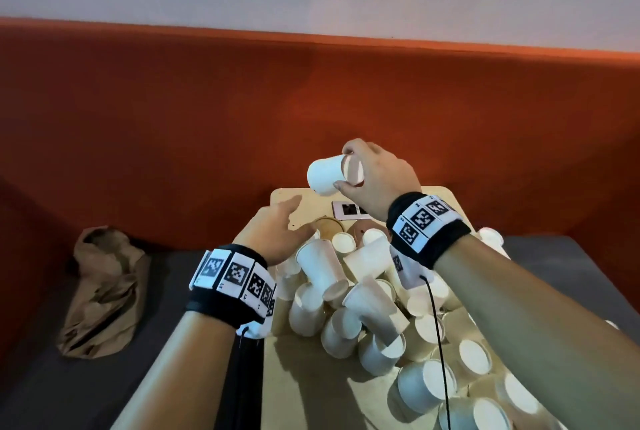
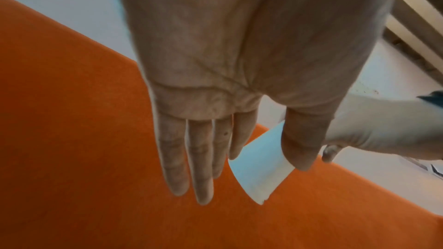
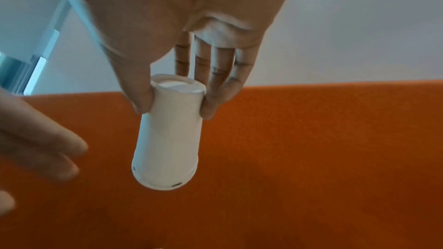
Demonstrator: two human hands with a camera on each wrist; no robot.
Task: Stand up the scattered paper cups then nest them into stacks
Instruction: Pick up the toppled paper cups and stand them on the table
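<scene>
My right hand (image 1: 346, 169) pinches one white paper cup (image 1: 325, 175) by one end between thumb and fingers. It holds the cup on its side in the air above the far end of the wooden table (image 1: 304, 377). In the right wrist view the same cup (image 3: 167, 139) points away from the palm. My left hand (image 1: 291, 221) is open and empty just below and left of the cup, its fingers (image 2: 199, 167) straight and close to the cup (image 2: 258, 164). A pile of white cups (image 1: 363, 298) lies tumbled over most of the table, mostly on their sides.
An orange-red padded backrest (image 1: 311, 100) rises behind the table. A crumpled brown paper bag (image 1: 104, 291) lies on the dark grey seat (image 1: 69, 395) to the left. A small marker card (image 1: 349, 210) sits at the table's far end. A black cable (image 1: 440, 343) hangs from my right wristband.
</scene>
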